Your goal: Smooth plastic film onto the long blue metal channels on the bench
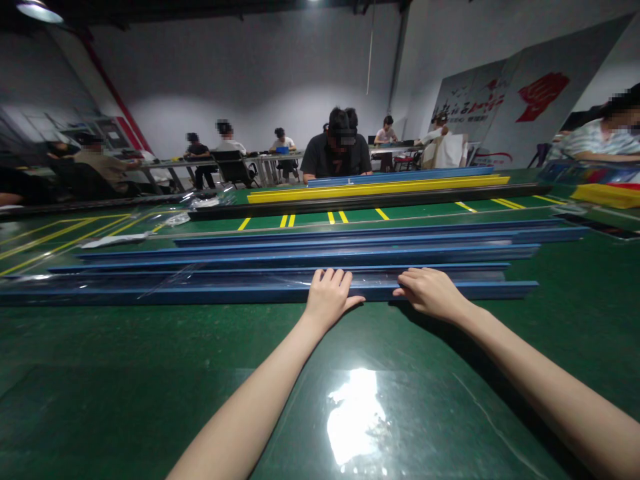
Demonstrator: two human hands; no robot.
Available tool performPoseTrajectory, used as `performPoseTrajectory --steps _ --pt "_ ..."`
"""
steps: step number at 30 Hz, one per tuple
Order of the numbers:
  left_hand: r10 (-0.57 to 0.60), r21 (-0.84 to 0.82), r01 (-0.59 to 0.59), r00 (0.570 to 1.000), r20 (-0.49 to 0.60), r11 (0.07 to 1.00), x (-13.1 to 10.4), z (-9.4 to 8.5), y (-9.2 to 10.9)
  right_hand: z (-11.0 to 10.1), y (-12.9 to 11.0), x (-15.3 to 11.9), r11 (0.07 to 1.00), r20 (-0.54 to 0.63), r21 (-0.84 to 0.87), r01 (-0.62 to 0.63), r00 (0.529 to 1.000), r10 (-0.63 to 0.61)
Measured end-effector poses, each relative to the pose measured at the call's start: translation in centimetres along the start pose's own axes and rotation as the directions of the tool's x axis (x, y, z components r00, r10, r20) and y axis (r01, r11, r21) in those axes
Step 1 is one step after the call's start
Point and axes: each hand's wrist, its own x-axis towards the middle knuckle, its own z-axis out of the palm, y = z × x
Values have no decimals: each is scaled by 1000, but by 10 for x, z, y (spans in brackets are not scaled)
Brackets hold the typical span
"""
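Observation:
Several long blue channel strips lie side by side across the green table (150,373). The nearest blue strip (200,291) runs left to right just in front of me. My left hand (327,298) rests on it near its middle, fingers spread over the top edge. My right hand (430,291) lies on the same strip a little to the right, fingers curled over it and pointing left. A clear plastic film (165,280) covers part of the strip on the left. Neither hand lifts anything.
Beyond the blue strips (350,247) lie a black strip (350,201), a yellow strip (375,189) and another blue one (400,177). A person in black (337,153) sits across the table. Other people sit at far tables and at the right edge (600,137). Yellow lines mark the tabletop.

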Motion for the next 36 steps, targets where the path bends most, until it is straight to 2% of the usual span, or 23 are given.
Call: performPoseTrajectory --steps 8,12,22,28,36 --pt "-43 -8 43 999 20 999 2 3 1 0 25 -3 987 129 39 -154 981 148" --pt "-39 -14 40 999 21 999 3 5 2 -1 28 -1 982 183 79 -171 971 154" --pt "-39 -26 40 999 26 999 2 4 2 4 15 -2 965 82 207 -160 986 146" --pt "-46 -42 47 999 15 998 0 5 1 11 7 -5 965 30 196 -176 984 174" --pt "-47 -47 47 999 1 998 -1 5 1 11 2 -6 966 0 170 -193 981 195"
